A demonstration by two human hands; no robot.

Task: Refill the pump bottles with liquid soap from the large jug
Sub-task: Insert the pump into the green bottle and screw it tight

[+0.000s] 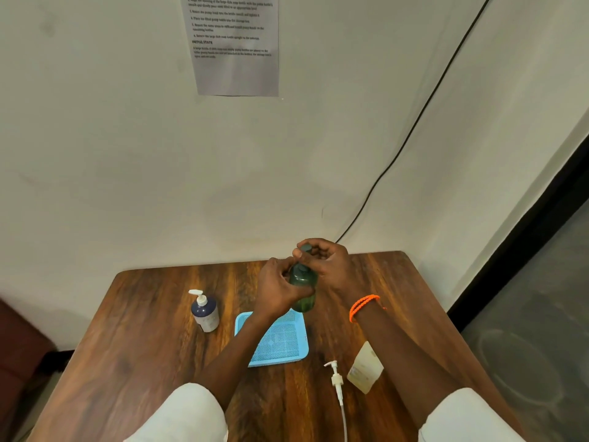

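Note:
A dark green pump bottle (pixel 304 287) is held upright above the far edge of a blue mesh basket (pixel 277 341). My left hand (pixel 277 287) wraps around its body. My right hand (pixel 322 258) is closed over its dark pump head at the top. A navy and white pump bottle (pixel 205 311) with a white pump stands on the table to the left. A clear bottle (pixel 365 368) without a pump stands at the right front. A loose white pump with its long tube (pixel 338 382) lies beside it. No large jug is in view.
The wooden table (pixel 143 346) sits in a corner against a pale wall. A printed sheet (pixel 234 43) hangs on the wall, and a black cable (pixel 414 126) runs down it. The table's right edge drops to a grey floor (pixel 526 346).

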